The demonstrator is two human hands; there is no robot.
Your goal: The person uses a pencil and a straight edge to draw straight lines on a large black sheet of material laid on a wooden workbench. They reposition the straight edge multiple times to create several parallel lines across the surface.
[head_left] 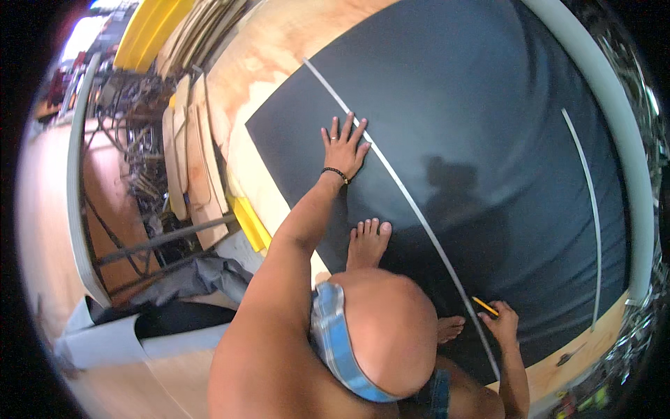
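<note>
A large black sheet point(419, 91) of fabric or vinyl lies over a pale wooden table. Across it runs a long, thin, light-coloured straightedge point(412, 202). My left hand point(345, 147) is spread flat on the sheet, its fingertips pressing on the straightedge's far half. Close to the strip's near end, my right hand point(503, 325) grips a yellow pencil point(485, 306), held just right of the edge. One bare foot point(368, 243) of mine rests on the sheet left of the straightedge; my other foot point(451, 328) shows partly behind my knee.
A second thin strip point(593, 202) lies on the sheet at the right. A thick grey roll or rail point(614, 98) curves along the right side. Wooden boards point(199, 160), yellow pieces point(250, 223) and metal bars fill the left. Rolled grey and black material point(118, 332) lies at the lower left.
</note>
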